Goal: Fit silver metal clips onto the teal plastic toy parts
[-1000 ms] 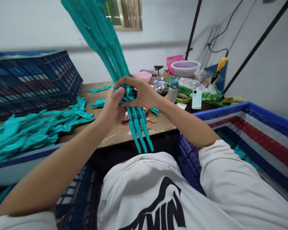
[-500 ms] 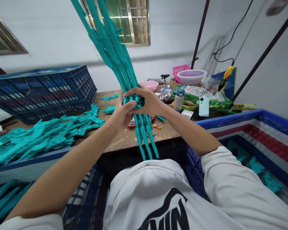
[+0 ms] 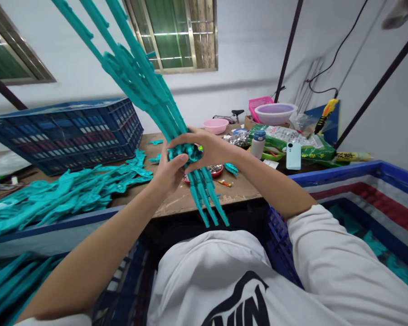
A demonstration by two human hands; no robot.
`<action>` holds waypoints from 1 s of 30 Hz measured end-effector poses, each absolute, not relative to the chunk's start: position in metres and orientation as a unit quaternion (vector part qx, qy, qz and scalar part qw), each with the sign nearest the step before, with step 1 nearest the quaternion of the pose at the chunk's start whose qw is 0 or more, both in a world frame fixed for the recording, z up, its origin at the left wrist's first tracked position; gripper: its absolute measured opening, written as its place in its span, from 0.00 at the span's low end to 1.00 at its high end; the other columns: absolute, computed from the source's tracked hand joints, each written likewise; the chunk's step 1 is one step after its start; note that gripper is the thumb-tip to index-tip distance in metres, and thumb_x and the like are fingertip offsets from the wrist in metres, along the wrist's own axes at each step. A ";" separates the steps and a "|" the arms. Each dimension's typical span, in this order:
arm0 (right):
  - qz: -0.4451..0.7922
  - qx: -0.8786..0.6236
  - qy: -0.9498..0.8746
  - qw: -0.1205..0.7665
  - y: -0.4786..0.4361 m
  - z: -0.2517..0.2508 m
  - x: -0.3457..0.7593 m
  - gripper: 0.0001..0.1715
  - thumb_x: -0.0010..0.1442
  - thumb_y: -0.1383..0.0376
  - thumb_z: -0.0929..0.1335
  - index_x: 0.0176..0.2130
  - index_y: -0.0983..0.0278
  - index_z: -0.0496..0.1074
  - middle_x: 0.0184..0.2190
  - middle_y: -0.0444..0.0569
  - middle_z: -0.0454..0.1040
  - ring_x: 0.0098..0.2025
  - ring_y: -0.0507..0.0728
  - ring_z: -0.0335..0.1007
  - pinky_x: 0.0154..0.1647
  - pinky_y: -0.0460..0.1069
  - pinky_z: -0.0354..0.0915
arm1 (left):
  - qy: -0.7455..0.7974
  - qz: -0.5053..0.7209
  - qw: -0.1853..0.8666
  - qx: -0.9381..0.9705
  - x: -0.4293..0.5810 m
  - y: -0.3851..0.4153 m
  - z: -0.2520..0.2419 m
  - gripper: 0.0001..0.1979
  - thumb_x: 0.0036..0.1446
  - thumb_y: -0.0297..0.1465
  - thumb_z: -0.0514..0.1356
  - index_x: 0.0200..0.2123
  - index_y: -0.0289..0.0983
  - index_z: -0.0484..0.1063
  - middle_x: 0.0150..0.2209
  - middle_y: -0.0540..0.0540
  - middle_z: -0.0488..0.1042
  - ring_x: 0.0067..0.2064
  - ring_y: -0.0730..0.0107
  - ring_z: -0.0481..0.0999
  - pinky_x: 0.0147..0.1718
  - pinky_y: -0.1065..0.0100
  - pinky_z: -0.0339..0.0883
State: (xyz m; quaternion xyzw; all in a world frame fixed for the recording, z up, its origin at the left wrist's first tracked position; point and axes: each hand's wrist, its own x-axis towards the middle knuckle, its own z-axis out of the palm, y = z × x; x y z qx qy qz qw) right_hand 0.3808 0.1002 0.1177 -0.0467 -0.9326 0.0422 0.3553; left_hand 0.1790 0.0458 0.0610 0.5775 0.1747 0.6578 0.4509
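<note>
A bundle of several long teal plastic parts (image 3: 132, 88) is held up in front of me, tilted to the upper left, with thin prongs pointing down toward my shirt. My left hand (image 3: 172, 174) is closed around its narrow middle, the thumb across the front. From the other side my right hand (image 3: 211, 147) grips the same place with thumb and fingers curved round it. Between the hands, the parts' ring-like sections show. Behind the prongs stands a red bowl (image 3: 217, 173) of small shiny metal pieces, partly hidden.
Loose teal parts (image 3: 78, 192) are heaped on the table's left, before a blue crate (image 3: 71, 136). More lie in bins at both sides, including the lined right bin (image 3: 367, 181). A bottle (image 3: 257, 145), a phone (image 3: 293, 156) and a pink basin (image 3: 216, 126) stand farther back.
The bundle's upper end has swung farther left, and both hands sit slightly lower and to the left, still gripping it. The whole view has shifted a little.
</note>
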 end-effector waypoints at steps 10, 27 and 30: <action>0.037 -0.026 -0.906 0.421 0.109 0.104 0.370 0.29 0.76 0.67 0.84 0.72 0.60 0.86 0.71 0.56 0.81 0.73 0.69 0.84 0.79 0.63 0.78 | 0.210 0.624 0.464 0.592 0.161 0.045 0.060 0.62 0.46 0.55 0.97 0.78 0.51 0.78 0.68 0.40 0.91 0.70 0.39 0.93 0.60 0.57 0.95; -0.070 -0.140 -0.919 0.362 0.092 0.102 0.361 0.36 0.78 0.63 0.77 0.80 0.57 0.78 0.75 0.56 0.76 0.76 0.74 0.79 0.81 0.71 0.78 | 0.199 0.608 0.455 0.620 0.159 0.040 0.066 0.65 0.47 0.57 0.98 0.82 0.54 0.74 0.67 0.41 0.89 0.73 0.41 0.91 0.61 0.59 0.94; -0.070 -0.143 -0.914 0.374 0.093 0.100 0.364 0.35 0.78 0.64 0.77 0.79 0.57 0.79 0.75 0.56 0.76 0.76 0.72 0.79 0.82 0.68 0.79 | 0.212 0.598 0.465 0.617 0.162 0.040 0.068 0.63 0.45 0.58 0.98 0.78 0.53 0.76 0.68 0.42 0.89 0.73 0.42 0.91 0.60 0.61 0.94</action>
